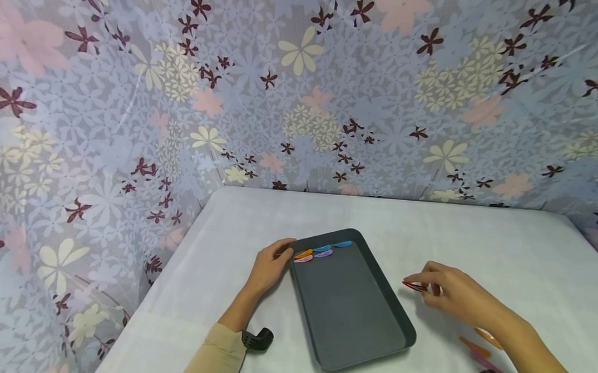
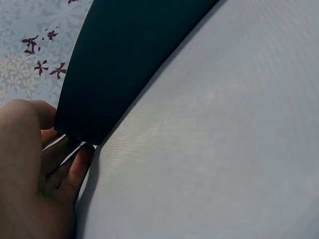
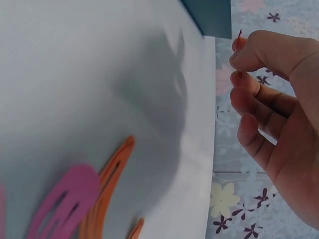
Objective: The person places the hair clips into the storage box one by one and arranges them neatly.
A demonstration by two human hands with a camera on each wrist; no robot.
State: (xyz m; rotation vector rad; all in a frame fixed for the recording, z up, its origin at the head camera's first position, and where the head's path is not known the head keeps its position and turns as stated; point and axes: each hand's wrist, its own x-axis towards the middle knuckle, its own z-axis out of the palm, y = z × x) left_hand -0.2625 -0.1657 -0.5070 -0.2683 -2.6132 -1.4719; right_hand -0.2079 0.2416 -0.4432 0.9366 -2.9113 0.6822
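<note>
A dark grey tray (image 1: 349, 305) lies at an angle on the white-covered table. My left hand (image 1: 267, 268) grips its far left corner, thumb at the rim and fingers against the outside. Between thumb and fingertips, my right hand (image 1: 457, 296) pinches a red hair clip (image 1: 414, 286), held above the table right of the tray. Inside the tray's far end lie an orange hair clip (image 1: 304, 253), a pink one (image 1: 303, 259), a purple one (image 1: 323, 254) and two blue ones, the right-hand blue clip (image 1: 344, 244) standing a little apart.
Under my right forearm, more clips lie on the table: a magenta clip (image 3: 65, 204), an orange clip (image 3: 112, 174) and another orange one (image 1: 489, 338), partly hidden by the arm. A flowered cloth (image 1: 308, 98) hangs behind the table and along its left side.
</note>
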